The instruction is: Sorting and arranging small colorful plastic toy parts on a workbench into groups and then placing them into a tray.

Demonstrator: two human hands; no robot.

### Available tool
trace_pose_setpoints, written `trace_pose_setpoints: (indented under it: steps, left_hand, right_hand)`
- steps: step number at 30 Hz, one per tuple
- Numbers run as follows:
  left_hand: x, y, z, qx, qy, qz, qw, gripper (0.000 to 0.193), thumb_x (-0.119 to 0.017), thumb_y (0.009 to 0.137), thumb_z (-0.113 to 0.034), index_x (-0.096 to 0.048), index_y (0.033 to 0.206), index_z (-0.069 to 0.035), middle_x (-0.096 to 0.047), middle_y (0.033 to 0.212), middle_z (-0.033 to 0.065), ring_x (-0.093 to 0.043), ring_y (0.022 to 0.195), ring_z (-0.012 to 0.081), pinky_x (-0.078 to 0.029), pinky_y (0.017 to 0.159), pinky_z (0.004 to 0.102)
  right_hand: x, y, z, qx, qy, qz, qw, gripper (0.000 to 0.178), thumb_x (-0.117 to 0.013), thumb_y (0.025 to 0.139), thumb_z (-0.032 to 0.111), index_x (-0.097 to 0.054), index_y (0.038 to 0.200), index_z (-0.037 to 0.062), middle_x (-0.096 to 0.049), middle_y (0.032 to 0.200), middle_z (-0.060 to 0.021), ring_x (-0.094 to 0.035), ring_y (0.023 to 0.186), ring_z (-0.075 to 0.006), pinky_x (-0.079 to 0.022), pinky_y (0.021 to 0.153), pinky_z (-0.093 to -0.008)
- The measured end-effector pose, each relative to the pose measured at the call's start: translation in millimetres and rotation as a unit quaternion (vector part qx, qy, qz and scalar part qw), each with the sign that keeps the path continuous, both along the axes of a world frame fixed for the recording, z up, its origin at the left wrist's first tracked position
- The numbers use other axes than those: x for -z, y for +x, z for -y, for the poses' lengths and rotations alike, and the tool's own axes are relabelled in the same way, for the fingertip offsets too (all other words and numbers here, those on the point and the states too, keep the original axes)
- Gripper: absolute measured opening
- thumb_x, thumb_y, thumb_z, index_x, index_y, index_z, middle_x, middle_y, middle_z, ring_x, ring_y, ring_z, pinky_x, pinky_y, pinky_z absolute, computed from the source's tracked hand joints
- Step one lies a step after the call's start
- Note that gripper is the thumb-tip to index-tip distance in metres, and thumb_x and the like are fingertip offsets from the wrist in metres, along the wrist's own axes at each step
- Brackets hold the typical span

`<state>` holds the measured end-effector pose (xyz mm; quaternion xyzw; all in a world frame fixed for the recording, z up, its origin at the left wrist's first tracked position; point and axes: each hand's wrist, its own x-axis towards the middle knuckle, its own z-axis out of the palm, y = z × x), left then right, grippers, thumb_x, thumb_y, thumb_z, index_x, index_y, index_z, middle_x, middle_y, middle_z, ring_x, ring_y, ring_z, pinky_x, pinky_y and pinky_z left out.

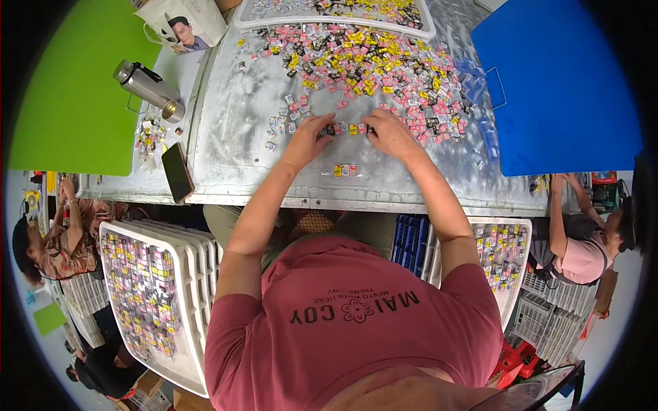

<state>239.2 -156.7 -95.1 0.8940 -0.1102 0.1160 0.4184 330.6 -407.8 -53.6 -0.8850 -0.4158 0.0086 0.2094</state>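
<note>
Small square coloured pieces lie in a short row [353,129] on the grey metal table, between my two hands. My left hand [310,142] is at the left end of the row, its thumb and fingertips closed around a small dark piece. At the other end my right hand [392,135] pinches another small piece in the same way. Nearer to me sits a separate group of three pieces [345,170], side by side in yellow, white and pink. Several pale pieces [272,133] are scattered beside my left hand. My fingers partly hide the row's ends.
Beyond my hands spreads a large pile [373,65] of mixed pieces, with a white tray [433,31] behind it. A phone [177,172], a steel flask [147,88] and a bag [199,17] stand left. Green [75,89] and blue [555,89] boards flank me. Co-workers sit at both sides.
</note>
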Motion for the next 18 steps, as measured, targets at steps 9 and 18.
trace_pose_setpoints:
  steps: [9,18]
  left_hand:
    - [6,3,-4,-0.036,0.083,0.062,0.994,0.049,-0.081,0.078,-0.012,-0.07,0.125,-0.005,-0.067,0.126,0.0122,-0.062,0.115,0.0342,-0.05,0.102,0.0427]
    - [8,6,0,-0.045,0.049,0.012,0.998,0.041,-0.083,0.077,-0.014,-0.074,0.116,-0.004,-0.067,0.123,0.0135,-0.062,0.115,0.0341,-0.05,0.101,0.0425]
  right_hand:
    - [4,-5,-13,-0.001,0.021,-0.07,0.997,0.05,-0.078,0.084,0.013,-0.065,0.132,0.0069,-0.061,0.118,-0.0147,-0.065,0.107,-0.0354,-0.054,0.089,-0.0437]
    - [-2,-6,-27,0.003,0.03,-0.077,0.997,0.044,-0.078,0.085,0.019,-0.069,0.128,0.0166,-0.061,0.11,-0.0089,-0.065,0.102,-0.0298,-0.054,0.084,-0.0427]
